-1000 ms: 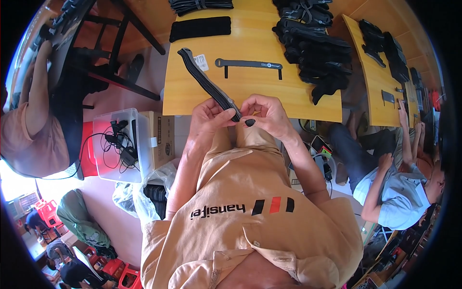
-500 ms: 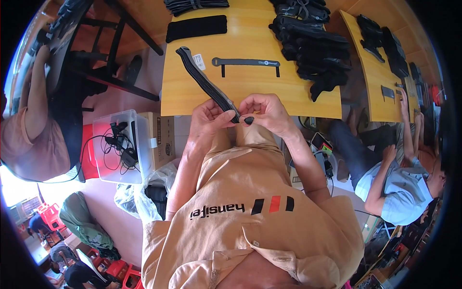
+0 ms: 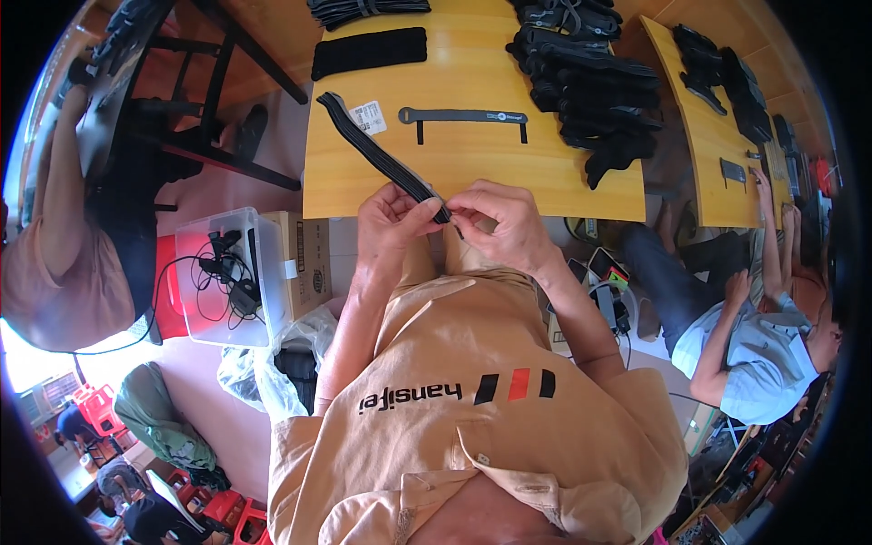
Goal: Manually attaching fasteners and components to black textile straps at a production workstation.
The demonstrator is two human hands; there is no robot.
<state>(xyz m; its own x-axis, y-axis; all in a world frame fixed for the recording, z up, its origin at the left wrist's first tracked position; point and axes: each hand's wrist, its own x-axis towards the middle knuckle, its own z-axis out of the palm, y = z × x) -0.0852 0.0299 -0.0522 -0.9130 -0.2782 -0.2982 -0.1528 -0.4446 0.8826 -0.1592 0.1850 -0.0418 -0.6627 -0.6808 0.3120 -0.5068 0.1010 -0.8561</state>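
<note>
A long black strap (image 3: 377, 152) with a white tag lies diagonally across the near left of the yellow wooden table (image 3: 472, 163). Its near end sits at the table's front edge, pinched between my two hands. My left hand (image 3: 391, 218) holds the strap end from the left. Fingers of my right hand (image 3: 495, 213) grip the same end from the right. Beyond my hands a flat grey strap piece (image 3: 463, 116) with two short legs lies on the table.
A heap of black straps (image 3: 586, 86) covers the table's far right; a black pad (image 3: 368, 52) lies at the far left. A clear bin with cables (image 3: 222, 272) and a cardboard box (image 3: 309, 263) stand on the floor left. People sit at left and right.
The hands and the strap end have shifted slightly toward the table's front edge; the grip on the strap is the same.
</note>
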